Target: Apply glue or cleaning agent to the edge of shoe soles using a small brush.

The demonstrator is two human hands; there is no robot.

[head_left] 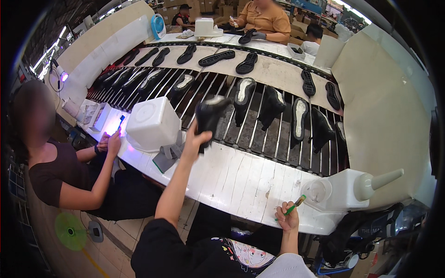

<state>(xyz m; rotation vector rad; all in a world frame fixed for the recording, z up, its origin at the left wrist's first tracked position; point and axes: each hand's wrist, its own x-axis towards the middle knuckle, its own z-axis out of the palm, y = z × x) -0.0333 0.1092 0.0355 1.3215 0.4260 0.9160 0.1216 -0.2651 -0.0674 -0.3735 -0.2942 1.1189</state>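
Note:
My left hand [196, 142] is wrapped round a black shoe upper [209, 119], slightly blurred, held over the near edge of the roller conveyor. A pale patch shows on the upper's top end. At the table's front edge my right hand [288, 217] grips a green-handled brush [295, 205], bristle end pointing up and right. Just beyond the brush stand a round clear cup [318, 191] and a white plastic jug [348, 184] with a long spout. More black shoe uppers with whitish bottoms, such as one upper [244, 92], lie on the rollers past my left hand.
Black soles [246, 63] lie spaced along a pale belt behind the rollers. A large white container [153, 121] and a grey cloth [168, 156] sit left of my left arm. A co-worker [65, 171] sits at left under a purple lamp; another [265, 21] works across the line.

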